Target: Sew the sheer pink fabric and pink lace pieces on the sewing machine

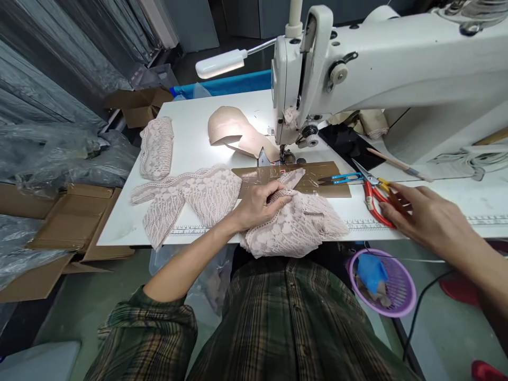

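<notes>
My left hand [262, 206] is closed on a bunched piece of pale pink lace fabric [296, 233], pinching it near the table's front edge. A narrow lace end points up past the fingers toward the sewing machine's needle. My right hand [426, 217] is at the handles of red-handled scissors [370, 201], with thumb and fingers apart. A yellow-orange handle [384, 185] shows between the scissors and my fingers. Blue thread snips [342, 178] lie just left of the scissors. Flat lace pieces [212, 196] are spread on the table to the left of my left hand.
The white sewing machine [377, 63] stands over the table, its lamp [221, 63] at the left. A beige moulded cup piece [234, 127] and a lace roll [156, 148] lie behind. A purple basket [383, 283] is below right; cardboard boxes [67, 222] stand at left.
</notes>
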The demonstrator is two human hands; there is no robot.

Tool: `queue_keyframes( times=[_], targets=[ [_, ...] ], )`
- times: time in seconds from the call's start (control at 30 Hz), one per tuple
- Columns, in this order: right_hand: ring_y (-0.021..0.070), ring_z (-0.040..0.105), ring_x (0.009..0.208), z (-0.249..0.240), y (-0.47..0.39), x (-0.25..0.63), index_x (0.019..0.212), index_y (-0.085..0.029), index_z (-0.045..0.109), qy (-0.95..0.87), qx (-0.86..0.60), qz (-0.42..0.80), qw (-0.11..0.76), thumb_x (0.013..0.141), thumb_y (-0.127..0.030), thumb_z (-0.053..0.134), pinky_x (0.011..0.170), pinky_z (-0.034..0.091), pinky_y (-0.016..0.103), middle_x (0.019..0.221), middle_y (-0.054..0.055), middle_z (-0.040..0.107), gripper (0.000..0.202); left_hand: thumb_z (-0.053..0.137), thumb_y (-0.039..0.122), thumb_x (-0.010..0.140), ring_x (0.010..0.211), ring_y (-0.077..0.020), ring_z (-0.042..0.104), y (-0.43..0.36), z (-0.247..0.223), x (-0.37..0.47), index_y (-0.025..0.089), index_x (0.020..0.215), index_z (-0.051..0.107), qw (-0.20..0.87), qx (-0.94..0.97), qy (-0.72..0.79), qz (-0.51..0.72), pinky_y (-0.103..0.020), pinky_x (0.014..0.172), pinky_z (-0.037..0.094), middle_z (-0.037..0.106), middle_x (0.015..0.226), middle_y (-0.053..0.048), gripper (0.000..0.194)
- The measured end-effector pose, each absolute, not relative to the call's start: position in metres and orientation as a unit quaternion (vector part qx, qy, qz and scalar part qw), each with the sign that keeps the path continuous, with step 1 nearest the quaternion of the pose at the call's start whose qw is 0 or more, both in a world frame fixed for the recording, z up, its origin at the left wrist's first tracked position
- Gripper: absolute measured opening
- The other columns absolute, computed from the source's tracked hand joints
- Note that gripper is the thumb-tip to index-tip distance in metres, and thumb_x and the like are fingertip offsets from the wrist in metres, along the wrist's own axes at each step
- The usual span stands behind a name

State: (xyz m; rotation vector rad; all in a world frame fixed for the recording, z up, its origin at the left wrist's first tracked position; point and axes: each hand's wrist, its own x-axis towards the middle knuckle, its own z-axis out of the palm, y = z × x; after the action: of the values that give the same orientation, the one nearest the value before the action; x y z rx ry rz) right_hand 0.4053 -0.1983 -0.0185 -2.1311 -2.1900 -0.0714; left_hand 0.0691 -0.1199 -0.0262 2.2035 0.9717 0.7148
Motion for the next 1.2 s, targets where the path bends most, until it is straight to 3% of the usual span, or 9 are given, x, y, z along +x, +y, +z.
queue_keyframes(
  times=[0.07,0.27,0.5,0.67,0.97,1.2],
  targets=[
    [0.0273,0.065,0.087,-0.017,-0.198,0.403,0.137,-0.005,0.056,-0.709,-0.702,-0.034,0.062,0.099,-0.04,0.049,0.076,0.049,0.035,0.103,0.02,0.067,0.053,0.058,0.032,0.098,0.066,-0.009,0.057,-0.12,-0.027,0.069,0.014,0.102,0.065,0.306,0.836,0.369,0.267,-0.021,0.059,0.042,0.07,0.085,-0.002,0.02],
    [0.0184,0.06,0.07,-0.017,-0.195,0.386,0.141,-0.005,0.053,-0.753,-0.608,0.032,0.25,0.091,-0.047,0.058,0.068,0.05,0.031,0.09,0.013,0.07,0.065,0.058,0.034,0.098,0.069,-0.0106,0.059,-0.12,-0.028,0.069,0.014,0.103,0.065,0.304,0.837,0.368,0.267,-0.023,0.063,0.045,0.07,0.086,-0.003,0.021],
    [0.0206,0.064,0.059,-0.012,-0.187,0.328,0.121,-0.016,0.065,-0.832,-0.548,-0.032,0.087,0.092,-0.045,0.049,0.052,0.027,0.029,0.086,0.008,0.076,0.044,0.059,0.03,0.096,0.061,-0.0087,0.052,-0.12,-0.028,0.068,0.015,0.106,0.067,0.307,0.833,0.376,0.264,-0.022,0.056,0.038,0.067,0.078,0.001,0.02],
    [0.0189,0.06,0.054,-0.012,-0.18,0.32,0.115,-0.018,0.064,-0.832,-0.549,-0.053,0.058,0.092,-0.049,0.045,0.053,0.018,0.029,0.087,0.008,0.076,0.043,0.059,0.03,0.095,0.065,-0.0096,0.056,-0.119,-0.029,0.069,0.015,0.105,0.067,0.31,0.83,0.373,0.274,-0.023,0.061,0.041,0.069,0.081,0.0,0.02],
    [0.017,0.052,0.05,-0.009,-0.182,0.318,0.106,-0.017,0.065,-0.842,-0.534,-0.069,0.037,0.094,-0.052,0.038,0.054,0.009,0.03,0.087,0.009,0.074,0.045,0.058,0.029,0.096,0.059,-0.0082,0.049,-0.12,-0.027,0.069,0.015,0.106,0.067,0.306,0.833,0.375,0.27,-0.022,0.055,0.036,0.066,0.076,0.001,0.02],
    [0.0167,0.052,0.049,-0.01,-0.185,0.317,0.106,-0.017,0.064,-0.838,-0.539,-0.082,0.029,0.097,-0.053,0.034,0.054,0.008,0.031,0.089,0.01,0.074,0.048,0.059,0.03,0.095,0.057,-0.0081,0.047,-0.119,-0.028,0.069,0.014,0.104,0.068,0.304,0.833,0.369,0.278,-0.022,0.054,0.034,0.064,0.072,0.002,0.02]
  ],
)
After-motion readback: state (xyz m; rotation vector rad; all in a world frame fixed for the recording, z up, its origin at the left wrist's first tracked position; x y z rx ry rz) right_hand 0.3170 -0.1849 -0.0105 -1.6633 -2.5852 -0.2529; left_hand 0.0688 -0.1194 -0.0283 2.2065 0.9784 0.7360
